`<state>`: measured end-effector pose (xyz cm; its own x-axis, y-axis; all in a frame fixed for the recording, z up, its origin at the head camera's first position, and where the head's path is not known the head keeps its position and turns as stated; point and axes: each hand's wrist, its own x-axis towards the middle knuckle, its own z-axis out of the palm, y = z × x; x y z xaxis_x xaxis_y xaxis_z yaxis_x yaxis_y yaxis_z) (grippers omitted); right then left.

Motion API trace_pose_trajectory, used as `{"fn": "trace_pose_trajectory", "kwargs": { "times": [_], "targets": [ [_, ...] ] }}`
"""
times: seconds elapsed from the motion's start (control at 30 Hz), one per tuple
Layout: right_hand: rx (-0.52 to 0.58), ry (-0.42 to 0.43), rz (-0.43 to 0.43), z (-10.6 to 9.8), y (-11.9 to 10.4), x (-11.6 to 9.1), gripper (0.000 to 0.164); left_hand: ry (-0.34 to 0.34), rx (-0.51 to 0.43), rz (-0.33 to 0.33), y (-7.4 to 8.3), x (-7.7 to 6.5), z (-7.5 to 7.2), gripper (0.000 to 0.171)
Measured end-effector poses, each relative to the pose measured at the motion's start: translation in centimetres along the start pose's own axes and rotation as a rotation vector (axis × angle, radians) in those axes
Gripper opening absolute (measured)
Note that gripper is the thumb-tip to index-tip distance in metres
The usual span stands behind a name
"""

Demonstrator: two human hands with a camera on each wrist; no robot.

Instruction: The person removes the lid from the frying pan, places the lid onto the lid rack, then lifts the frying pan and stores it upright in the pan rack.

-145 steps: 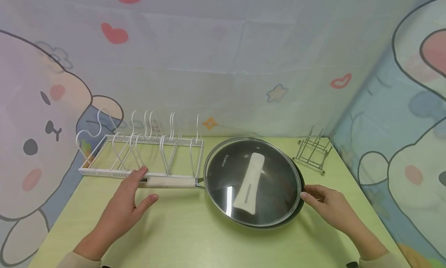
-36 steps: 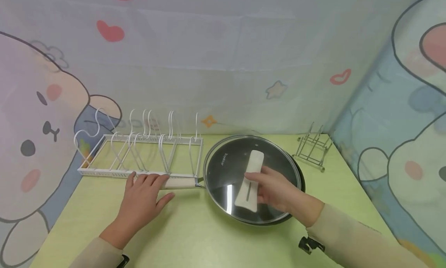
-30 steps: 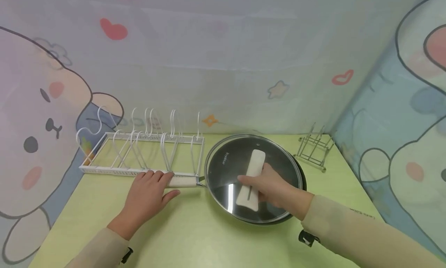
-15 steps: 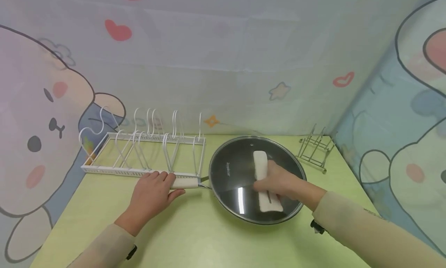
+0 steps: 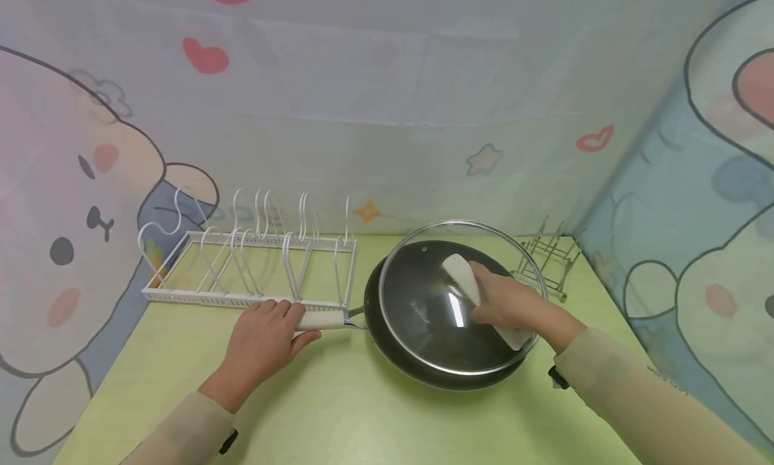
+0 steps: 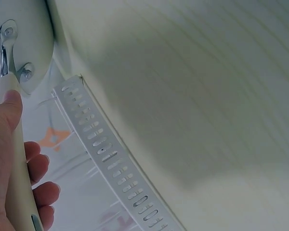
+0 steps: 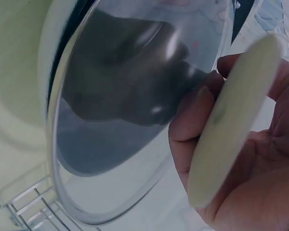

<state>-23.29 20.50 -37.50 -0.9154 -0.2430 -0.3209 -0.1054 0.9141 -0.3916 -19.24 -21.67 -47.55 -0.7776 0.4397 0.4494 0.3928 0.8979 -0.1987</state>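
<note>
A dark frying pan (image 5: pixel 383 344) sits on the table with its pale handle (image 5: pixel 323 319) pointing left. My left hand (image 5: pixel 263 347) grips that handle; the left wrist view shows thumb and fingers wrapped round it. Above the pan, a glass lid (image 5: pixel 423 347) with a metal rim is raised and tilted, shifted to the right so the pan's left edge shows. My right hand (image 5: pixel 514 307) holds the lid's long cream handle (image 5: pixel 461 273). In the right wrist view, fingers curl around this handle (image 7: pixel 236 120), and a gap shows between lid (image 7: pixel 125 144) and pan.
Behind my left hand stands a white pan rack (image 5: pixel 205 300) with several upright wire dividers; its perforated side (image 6: pixel 111 154) lies close to the handle. A small metal wire rack (image 5: pixel 547 280) is at the back right, partly behind the lid. A printed cloth (image 5: pixel 387 149) hangs behind the table.
My left hand has closed round the pan handle. From the pan's right edge, my right hand has moved onto the lid handle, then lifted, turned and tilted the lid rightward off the pan.
</note>
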Motion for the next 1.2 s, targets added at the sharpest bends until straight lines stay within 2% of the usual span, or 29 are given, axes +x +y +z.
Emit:
{"fn": "trace_pose_trajectory", "kwargs": {
  "times": [0.17,0.33,0.57,0.67,0.97,1.2],
  "targets": [
    [-0.049,0.077,-0.023,0.9,0.2,-0.1,0.095,0.009,-0.003,-0.004,0.1,-0.1,0.0,0.055],
    [-0.109,0.226,-0.018,2.5,0.4,0.0,0.077,0.013,0.012,-0.005,0.2,0.0,-0.1,0.056],
    [-0.201,0.382,-0.027,3.9,0.3,0.3,0.070,0.019,0.016,-0.002,0.2,0.1,-0.1,0.056],
    [-0.227,0.410,-0.031,4.2,0.4,0.4,0.064,0.032,0.016,0.003,0.2,0.1,0.0,0.056],
    [-0.263,0.448,-0.080,4.3,0.7,0.5,0.060,0.047,0.018,0.002,0.2,0.1,0.0,0.057],
    [-0.263,0.445,-0.106,4.3,0.8,0.6,0.062,-0.011,0.008,-0.031,0.4,0.0,0.0,0.059]
  ]
}}
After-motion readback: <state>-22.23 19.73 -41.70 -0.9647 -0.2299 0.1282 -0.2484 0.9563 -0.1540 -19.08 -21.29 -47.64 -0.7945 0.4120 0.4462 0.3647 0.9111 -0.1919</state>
